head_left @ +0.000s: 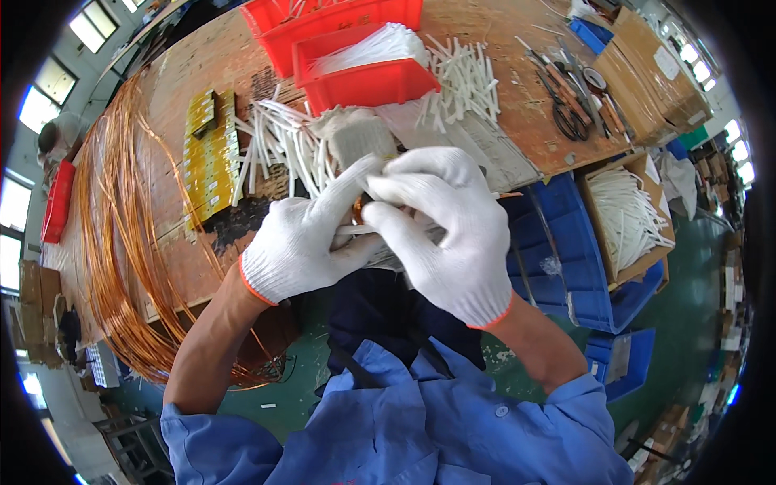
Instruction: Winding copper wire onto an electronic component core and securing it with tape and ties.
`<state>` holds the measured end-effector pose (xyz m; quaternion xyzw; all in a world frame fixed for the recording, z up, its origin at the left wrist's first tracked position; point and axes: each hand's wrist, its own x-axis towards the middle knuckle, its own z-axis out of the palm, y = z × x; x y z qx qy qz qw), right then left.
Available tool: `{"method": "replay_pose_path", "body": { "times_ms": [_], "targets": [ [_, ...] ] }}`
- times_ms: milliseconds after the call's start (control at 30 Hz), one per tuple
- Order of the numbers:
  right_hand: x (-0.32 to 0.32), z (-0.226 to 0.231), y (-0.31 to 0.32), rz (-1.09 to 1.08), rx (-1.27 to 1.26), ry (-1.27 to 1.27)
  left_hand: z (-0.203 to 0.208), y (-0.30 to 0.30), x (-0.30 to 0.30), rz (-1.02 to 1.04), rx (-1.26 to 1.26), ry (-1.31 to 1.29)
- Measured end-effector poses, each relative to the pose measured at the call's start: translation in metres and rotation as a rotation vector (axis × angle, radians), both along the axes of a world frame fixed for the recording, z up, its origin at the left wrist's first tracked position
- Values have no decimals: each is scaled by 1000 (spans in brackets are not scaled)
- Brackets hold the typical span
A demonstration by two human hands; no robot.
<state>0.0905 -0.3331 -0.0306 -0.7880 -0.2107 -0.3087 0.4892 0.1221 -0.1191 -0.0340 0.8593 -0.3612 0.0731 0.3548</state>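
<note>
Both my hands wear white knit gloves with orange cuffs and meet at the table's near edge. My left hand [305, 236] is closed, its thumb and forefinger round a small work piece mostly hidden by the gloves. My right hand [449, 230] is closed over the same piece, fingertips bent against it. Between them shows a bit of copper-coloured wire [358, 212] and a thin white tube [356, 230]. Just beyond lie a pale cloth-like block [356, 139] and a loose heap of white tubes [283, 145].
Long copper wires [109, 218] hang over the table's left side. A yellow patterned strip [212, 166] lies nearby. Red bins [368, 87] with white strips stand at the back. Scissors [571, 123] and other tools lie right, near a cardboard box [647, 77]. Blue crates [558, 250] stand lower right.
</note>
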Motion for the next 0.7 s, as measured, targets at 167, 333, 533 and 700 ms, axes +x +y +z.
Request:
{"method": "replay_pose_path", "body": {
  "times_ms": [167,333,533,700],
  "targets": [
    [-46,-9,-3,176,35,61,0,6,2,-9,78,-44],
    [-59,-22,2,242,178,174,3,5,-1,3,131,23],
    [-20,24,22,319,648,374,0,7,2,-25,34,46],
    [-66,-1,21,440,892,615,1,5,5,-28,106,41]
  ]
}}
